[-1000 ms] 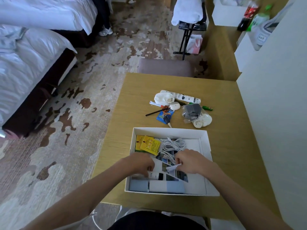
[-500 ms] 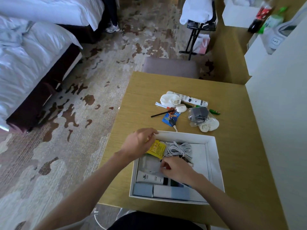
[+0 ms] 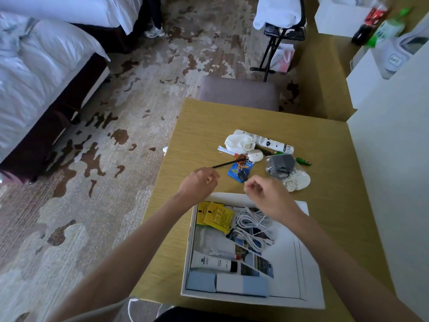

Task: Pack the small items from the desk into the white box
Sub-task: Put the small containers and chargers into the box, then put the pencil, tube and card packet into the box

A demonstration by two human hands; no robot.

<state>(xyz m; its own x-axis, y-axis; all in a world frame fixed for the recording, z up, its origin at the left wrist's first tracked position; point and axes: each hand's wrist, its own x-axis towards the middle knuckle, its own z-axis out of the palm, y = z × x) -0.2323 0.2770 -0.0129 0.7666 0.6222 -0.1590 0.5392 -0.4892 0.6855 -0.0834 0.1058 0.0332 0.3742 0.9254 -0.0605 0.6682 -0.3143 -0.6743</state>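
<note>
The white box [image 3: 188, 252] lies at the desk's near edge. It holds yellow sachets [image 3: 217, 214], a coiled white cable [image 3: 255, 224], a white tube [image 3: 213, 261] and blue-white cartons [image 3: 227, 283]. Beyond it is a cluster of small items: a black stick [image 3: 226, 163], a blue card with a key ring [image 3: 240, 169], a white sock bundle [image 3: 239, 142], a long white tube [image 3: 269, 141], a bagged grey item [image 3: 281, 163] and a green pen [image 3: 304, 161]. My left hand [image 3: 199, 182] hovers loosely curled just below the stick's tip. My right hand [image 3: 267, 194] hovers curled beside the key, holding nothing.
The wooden desk [image 3: 209, 126] has a grey stool [image 3: 239, 91] at its far edge and a white wall [image 3: 390, 182] on the right. Beds [image 3: 34, 77] stand to the left across patterned carpet. Bottles [image 3: 371, 22] sit on a far counter.
Both hands have lifted out of the white box and moved forward over its far rim toward the cluster of items. The view has shifted slightly.
</note>
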